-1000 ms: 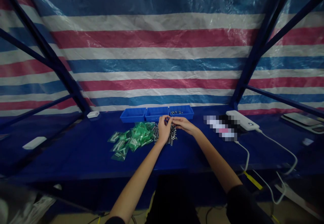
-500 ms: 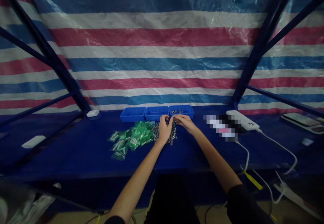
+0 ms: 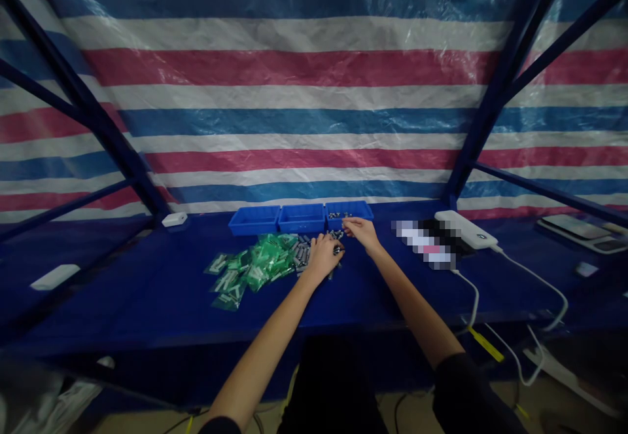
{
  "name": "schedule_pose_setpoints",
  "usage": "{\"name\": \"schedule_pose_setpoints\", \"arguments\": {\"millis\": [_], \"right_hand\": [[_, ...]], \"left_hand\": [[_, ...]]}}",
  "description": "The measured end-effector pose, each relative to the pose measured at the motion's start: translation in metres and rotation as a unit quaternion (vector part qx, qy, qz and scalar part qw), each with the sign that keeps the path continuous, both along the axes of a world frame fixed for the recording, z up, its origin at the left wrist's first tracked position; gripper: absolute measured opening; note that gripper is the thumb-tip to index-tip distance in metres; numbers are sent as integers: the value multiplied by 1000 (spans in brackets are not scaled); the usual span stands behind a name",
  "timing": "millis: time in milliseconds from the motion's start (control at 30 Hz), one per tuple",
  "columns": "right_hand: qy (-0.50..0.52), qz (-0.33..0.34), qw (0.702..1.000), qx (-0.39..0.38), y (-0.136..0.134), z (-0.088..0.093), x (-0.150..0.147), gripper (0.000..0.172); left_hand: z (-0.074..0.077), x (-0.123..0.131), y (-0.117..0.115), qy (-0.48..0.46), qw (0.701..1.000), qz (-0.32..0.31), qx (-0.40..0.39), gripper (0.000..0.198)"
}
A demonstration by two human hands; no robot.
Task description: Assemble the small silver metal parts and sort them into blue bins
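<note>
My left hand (image 3: 324,256) lies over a pile of small grey metal cylinders (image 3: 302,256). Its fingers are curled, with a small dark metal piece showing between thumb and forefinger. Just in front of the right blue bin, my right hand (image 3: 362,232) is closed in a pinch; whatever its fingertips hold is too small to make out. The right blue bin (image 3: 364,207) contains several small shiny metal pieces (image 3: 338,215). Left of the cylinders lies a heap of clear and green plastic bags (image 3: 269,260) with small parts inside, touching the pile.
Two more blue bins, a middle one (image 3: 302,227) and a left one (image 3: 254,230), stand in the same row. A white power bank (image 3: 466,230) with a cable lies at right, beside a blurred-out item (image 3: 426,245). Small white boxes (image 3: 174,219) sit at left; a scale (image 3: 581,232) is far right.
My hands were together over the pile and are now apart. The left has dropped lower onto the cylinders; the right has shifted slightly right. The view has moved a little.
</note>
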State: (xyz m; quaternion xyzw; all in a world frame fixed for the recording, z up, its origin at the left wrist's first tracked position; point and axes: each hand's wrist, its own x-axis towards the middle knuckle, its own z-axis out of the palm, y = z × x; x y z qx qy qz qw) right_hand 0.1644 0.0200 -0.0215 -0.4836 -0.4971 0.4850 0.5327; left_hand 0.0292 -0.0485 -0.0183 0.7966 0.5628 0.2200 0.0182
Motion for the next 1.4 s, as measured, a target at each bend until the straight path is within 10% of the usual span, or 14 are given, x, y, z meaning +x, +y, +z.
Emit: {"name": "schedule_pose_setpoints", "arguments": {"millis": [333, 933, 1400], "right_hand": [[49, 84, 993, 63, -2, 7, 0, 48], [40, 245, 967, -53, -15, 7, -5, 22], [81, 184, 979, -35, -13, 6, -7, 26]], "left_hand": [[-2, 1, 2, -56, 998, -3, 21, 13], [8, -3, 6, -291, 945, 47, 139, 20], [3, -5, 10, -327, 932, 32, 152, 18]]}}
